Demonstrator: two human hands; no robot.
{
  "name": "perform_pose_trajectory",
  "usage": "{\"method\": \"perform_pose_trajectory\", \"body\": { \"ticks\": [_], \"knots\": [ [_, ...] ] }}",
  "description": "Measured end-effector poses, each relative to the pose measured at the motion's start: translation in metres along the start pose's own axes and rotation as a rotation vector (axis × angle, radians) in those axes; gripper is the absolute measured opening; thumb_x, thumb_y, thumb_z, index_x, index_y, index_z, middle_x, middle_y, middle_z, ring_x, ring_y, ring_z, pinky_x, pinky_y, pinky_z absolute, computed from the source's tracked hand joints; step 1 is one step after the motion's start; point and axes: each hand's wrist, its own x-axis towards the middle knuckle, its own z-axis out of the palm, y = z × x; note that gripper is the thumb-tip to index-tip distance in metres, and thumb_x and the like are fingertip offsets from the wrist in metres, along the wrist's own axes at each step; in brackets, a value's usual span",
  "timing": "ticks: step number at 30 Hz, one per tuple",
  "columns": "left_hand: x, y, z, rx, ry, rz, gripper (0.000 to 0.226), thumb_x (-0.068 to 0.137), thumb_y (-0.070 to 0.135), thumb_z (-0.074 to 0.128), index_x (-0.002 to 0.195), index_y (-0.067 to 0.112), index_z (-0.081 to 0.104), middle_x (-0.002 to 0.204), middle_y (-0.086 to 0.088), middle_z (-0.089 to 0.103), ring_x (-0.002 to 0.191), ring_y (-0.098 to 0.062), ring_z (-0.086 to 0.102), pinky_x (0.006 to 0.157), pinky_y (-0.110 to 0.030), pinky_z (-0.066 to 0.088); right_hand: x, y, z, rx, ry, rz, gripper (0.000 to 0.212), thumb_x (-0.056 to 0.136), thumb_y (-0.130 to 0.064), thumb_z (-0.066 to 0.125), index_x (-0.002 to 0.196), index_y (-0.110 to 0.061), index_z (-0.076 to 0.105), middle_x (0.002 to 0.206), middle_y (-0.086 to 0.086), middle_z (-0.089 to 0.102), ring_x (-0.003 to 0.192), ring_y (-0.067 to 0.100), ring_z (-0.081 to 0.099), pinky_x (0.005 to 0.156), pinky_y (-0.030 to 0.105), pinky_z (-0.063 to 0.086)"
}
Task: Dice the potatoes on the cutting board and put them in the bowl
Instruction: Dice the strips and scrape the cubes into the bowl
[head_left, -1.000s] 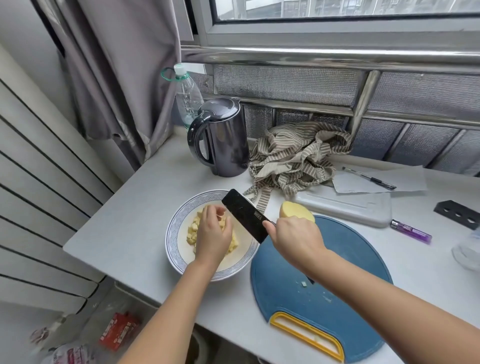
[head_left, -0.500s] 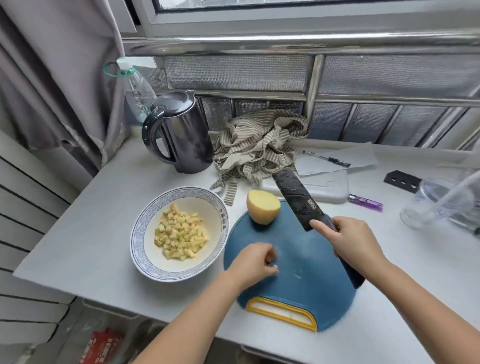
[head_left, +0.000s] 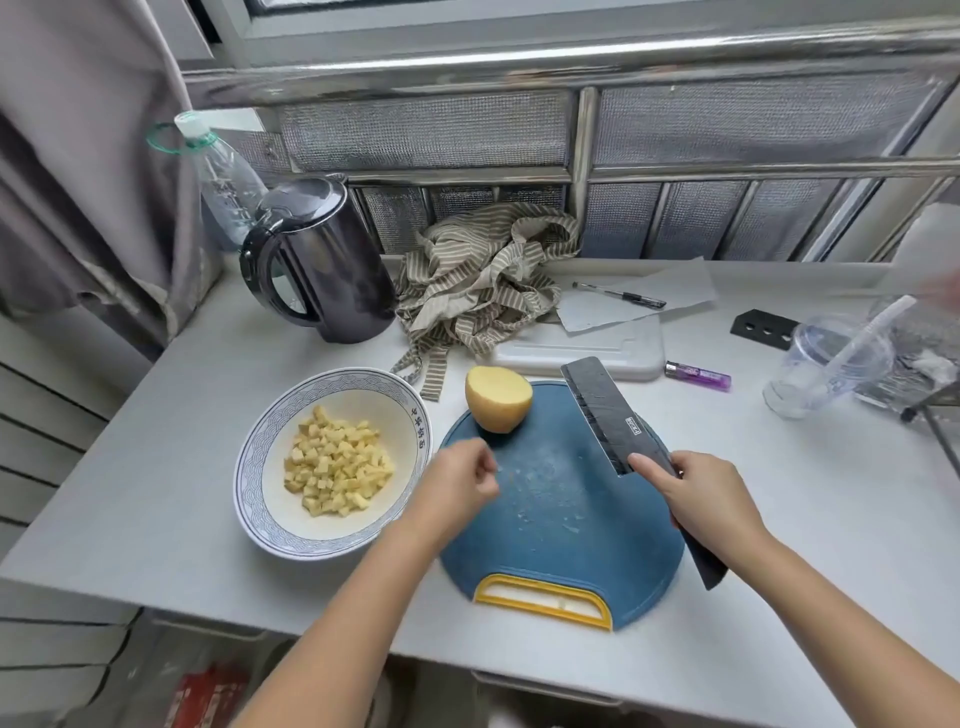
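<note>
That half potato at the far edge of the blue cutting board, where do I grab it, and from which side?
On the half potato, set the grip across the rounded flanks, thumb one side, fingers the other, coming from above and the left with the left hand, which is nearest. The knife in the right hand crowds its right side. Its underside looks round, so it may rock.

Blue cutting board (head_left: 561, 519) with a yellow handle; white bowl (head_left: 260, 467) rimmed in blue wave pattern; pale yellow potato half (head_left: 497, 399); beige-striped cloth (head_left: 483, 280); purple lighter (head_left: 698, 375).
</note>
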Motion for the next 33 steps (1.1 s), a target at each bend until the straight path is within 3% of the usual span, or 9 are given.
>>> {"method": "perform_pose_trajectory", "body": {
  "ticks": [2,4,7,10,13,18,23,30,33],
  "knots": [
    [0.001,-0.013,-0.03,-0.032,0.262,-0.079,0.009,0.081,0.005,0.062,0.082,0.014,0.064,0.079,-0.001,0.064,0.075,-0.019,0.058,0.068,-0.025,0.042,0.001,-0.002,0.001,0.007,0.003,-0.012,0.055,0.089,-0.054,0.059,0.058,-0.009,0.048,0.049,0.008,0.061,0.05,0.023,0.06,0.06,0.037,0.049],
    [0.001,-0.029,-0.054,0.093,0.474,-0.13,0.011,0.087,0.011,0.063,0.096,0.007,0.069,0.098,-0.009,0.066,0.093,-0.025,0.059,0.083,-0.032,0.041,0.003,-0.003,0.003,0.019,0.01,-0.025,0.056,0.089,-0.054,0.059,0.058,-0.009,0.049,0.05,0.01,0.061,0.054,0.026,0.061,0.061,0.038,0.05],
    [0.002,-0.037,-0.061,0.177,0.551,-0.1,0.013,0.089,0.014,0.065,0.097,0.005,0.07,0.118,-0.013,0.062,0.114,-0.029,0.051,0.093,-0.03,0.032,0.006,-0.003,0.005,0.026,0.024,-0.038,0.058,0.089,-0.055,0.058,0.059,-0.006,0.05,0.052,0.011,0.061,0.058,0.029,0.062,0.064,0.04,0.051],
    [0.002,-0.022,-0.04,0.117,0.443,0.015,0.004,0.083,0.012,0.071,0.084,0.009,0.068,0.098,-0.009,0.064,0.096,-0.024,0.056,0.083,-0.032,0.04,0.008,-0.001,0.004,0.018,0.03,-0.038,0.062,0.089,-0.055,0.058,0.063,0.0,0.054,0.053,0.011,0.062,0.06,0.028,0.062,0.065,0.04,0.051],
    [0.003,-0.003,-0.007,0.03,0.142,0.153,0.007,0.081,0.008,0.07,0.085,0.013,0.067,0.087,-0.001,0.065,0.078,-0.014,0.057,0.078,-0.035,0.048,0.008,0.006,0.003,-0.004,0.023,-0.032,0.058,0.089,-0.055,0.057,0.059,-0.005,0.052,0.052,0.008,0.062,0.06,0.026,0.062,0.066,0.039,0.051],
    [0.004,0.02,0.048,0.177,-0.308,0.259,0.018,0.085,0.021,0.068,0.102,0.016,0.066,0.098,-0.001,0.062,0.085,-0.016,0.058,0.082,-0.031,0.046,0.005,0.019,0.0,-0.024,0.011,-0.001,0.056,0.09,-0.055,0.057,0.056,-0.011,0.048,0.054,0.008,0.061,0.062,0.027,0.062,0.065,0.038,0.05],
    [0.005,0.026,0.068,0.276,-0.351,0.243,0.021,0.084,0.031,0.07,0.099,0.017,0.069,0.101,-0.003,0.063,0.093,-0.02,0.059,0.079,-0.029,0.045,0.001,0.027,0.0,-0.022,0.007,0.025,0.054,0.089,-0.055,0.058,0.056,-0.013,0.048,0.056,0.006,0.061,0.063,0.027,0.062,0.063,0.036,0.048],
    [0.004,0.033,0.073,0.361,-0.367,0.235,0.012,0.083,0.019,0.06,0.081,0.015,0.071,0.086,-0.002,0.071,0.083,-0.024,0.062,0.069,-0.029,0.048,0.0,0.026,0.004,-0.05,-0.002,0.032,0.056,0.09,-0.056,0.057,0.056,-0.013,0.044,0.055,0.005,0.056,0.061,0.025,0.056,0.054,0.034,0.035],
    [0.001,0.035,0.07,0.328,-0.342,0.198,0.011,0.08,0.018,0.057,0.078,0.014,0.067,0.083,-0.003,0.069,0.082,-0.026,0.062,0.068,-0.03,0.048,0.001,0.023,0.006,-0.053,-0.014,0.028,0.056,0.089,-0.057,0.056,0.057,-0.013,0.046,0.055,0.005,0.057,0.06,0.025,0.059,0.056,0.034,0.04]
  ]
}}
